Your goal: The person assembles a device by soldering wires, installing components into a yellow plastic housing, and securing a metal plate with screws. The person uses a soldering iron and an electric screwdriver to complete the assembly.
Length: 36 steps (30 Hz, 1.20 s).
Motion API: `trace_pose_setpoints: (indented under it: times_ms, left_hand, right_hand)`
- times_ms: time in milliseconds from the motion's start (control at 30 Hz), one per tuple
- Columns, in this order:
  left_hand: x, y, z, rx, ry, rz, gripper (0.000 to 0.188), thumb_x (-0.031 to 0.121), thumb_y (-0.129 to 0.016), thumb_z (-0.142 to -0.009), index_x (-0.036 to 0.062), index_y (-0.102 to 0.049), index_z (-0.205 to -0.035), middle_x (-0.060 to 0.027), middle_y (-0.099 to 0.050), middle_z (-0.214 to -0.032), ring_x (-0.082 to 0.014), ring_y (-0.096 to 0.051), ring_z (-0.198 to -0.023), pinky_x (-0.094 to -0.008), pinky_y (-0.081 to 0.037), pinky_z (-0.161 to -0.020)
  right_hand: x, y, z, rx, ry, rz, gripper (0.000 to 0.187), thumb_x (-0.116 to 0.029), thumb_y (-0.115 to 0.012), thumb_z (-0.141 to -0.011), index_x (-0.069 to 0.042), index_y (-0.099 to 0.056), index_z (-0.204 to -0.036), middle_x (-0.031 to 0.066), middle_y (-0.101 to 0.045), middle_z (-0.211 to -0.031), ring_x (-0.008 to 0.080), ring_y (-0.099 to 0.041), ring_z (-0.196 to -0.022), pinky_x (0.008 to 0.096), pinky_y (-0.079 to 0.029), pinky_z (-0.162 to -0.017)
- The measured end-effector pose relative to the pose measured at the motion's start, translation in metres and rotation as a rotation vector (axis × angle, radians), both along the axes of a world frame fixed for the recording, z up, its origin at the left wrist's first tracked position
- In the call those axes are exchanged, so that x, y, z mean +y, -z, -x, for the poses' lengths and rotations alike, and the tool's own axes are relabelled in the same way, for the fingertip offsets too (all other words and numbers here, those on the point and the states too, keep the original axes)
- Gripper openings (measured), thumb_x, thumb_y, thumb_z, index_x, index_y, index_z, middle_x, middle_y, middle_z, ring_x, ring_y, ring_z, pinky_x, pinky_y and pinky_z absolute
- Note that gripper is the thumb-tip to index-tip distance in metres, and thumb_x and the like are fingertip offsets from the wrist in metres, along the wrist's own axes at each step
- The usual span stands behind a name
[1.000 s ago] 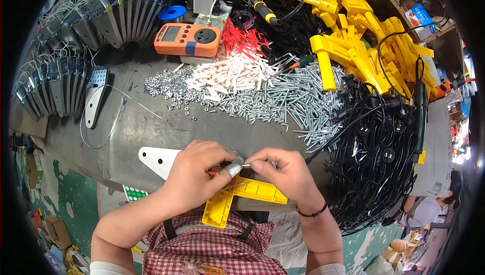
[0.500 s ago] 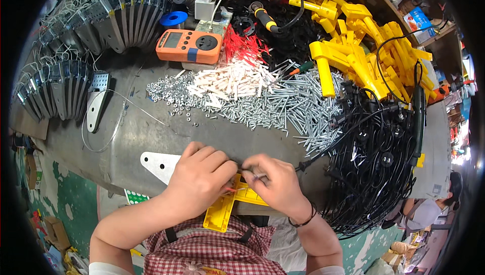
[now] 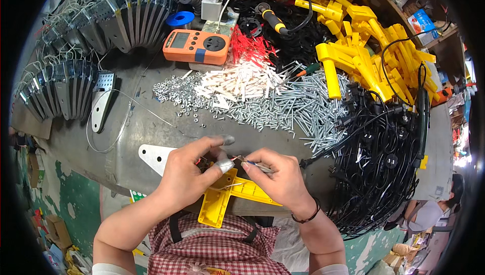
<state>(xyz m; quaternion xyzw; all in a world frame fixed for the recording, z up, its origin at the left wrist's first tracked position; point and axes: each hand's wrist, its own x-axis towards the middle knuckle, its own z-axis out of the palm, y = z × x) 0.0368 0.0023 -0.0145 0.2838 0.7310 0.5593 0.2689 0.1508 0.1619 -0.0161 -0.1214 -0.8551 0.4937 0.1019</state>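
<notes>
Beneath the left hand (image 3: 183, 174) (fingertips apart, hold unclear) and right hand (image 3: 279, 174) pinching wire (image 3: 239, 158), a yellow shell (image 3: 212, 208) lies uncovered, seemingly unfinished.

I am at a grey bench (image 3: 146, 129); below, to my left, green floor (image 3: 76, 199) spreads, mottled with pale patches. On my right I see brown wooden shelving (image 3: 453, 52), and bright white light (image 3: 458, 146) glares along that side.

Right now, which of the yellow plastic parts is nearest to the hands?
The yellow shell beside the left hand and right hand, ribbed inside facing up; the heaped yellow parts lie at upper right.
</notes>
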Motion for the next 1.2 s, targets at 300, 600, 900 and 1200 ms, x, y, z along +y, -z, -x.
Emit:
trace_pose_setpoints:
  times_ms: [300, 600, 900, 1200]
  left_hand:
    - [-0.003, 0.005, 0.006, 0.176, 0.063, -0.006, 0.017, 0.003, -0.066, -0.069, 0.0007, -0.063, -0.085, -0.0083, -0.060, -0.078, -0.0205, -0.059, -0.074, -0.0298, -0.045, -0.068]
    - [-0.003, 0.017, -0.007, 0.346, -0.020, -0.163, 0.036, -0.001, -0.069, -0.069, 0.0042, -0.057, -0.103, -0.0103, -0.063, -0.091, -0.0294, -0.063, -0.084, -0.0352, -0.051, -0.071]
    - [0.002, 0.009, 0.004, 0.901, 0.065, -0.138, 0.048, 0.000, -0.066, -0.060, 0.0046, -0.058, -0.108, -0.0063, -0.060, -0.081, -0.0249, -0.059, -0.074, -0.0333, -0.049, -0.063]
    - [0.000, -0.002, 0.017, 0.099, 0.222, -0.088, 0.054, -0.002, -0.064, -0.072, 0.0035, -0.048, -0.124, -0.0060, -0.061, -0.085, -0.0147, -0.058, -0.075, -0.0285, -0.048, -0.069]
  right_hand:
    - [-0.014, -0.002, 0.008, -0.027, 0.012, 0.068, 0.011, -0.010, -0.064, -0.084, -0.001, -0.062, -0.091, 0.0086, -0.063, -0.071, 0.0111, -0.060, -0.064, 0.0262, -0.045, -0.058]
    - [-0.011, 0.008, 0.015, -0.053, 0.005, 0.402, 0.008, -0.006, -0.059, -0.085, 0.000, -0.056, -0.090, -0.0001, -0.057, -0.073, 0.0042, -0.049, -0.064, 0.0221, -0.042, -0.058]
    - [-0.013, 0.004, 0.013, -0.015, 0.059, 0.052, 0.016, -0.016, -0.061, -0.085, -0.004, -0.053, -0.092, 0.0147, -0.060, -0.074, 0.0246, -0.063, -0.067, 0.0344, -0.047, -0.058]
    - [-0.003, -0.010, 0.014, 0.048, -0.138, -0.176, 0.016, -0.005, -0.057, -0.082, -0.007, -0.052, -0.098, 0.0130, -0.061, -0.076, 0.0323, -0.062, -0.073, 0.0402, -0.050, -0.062]
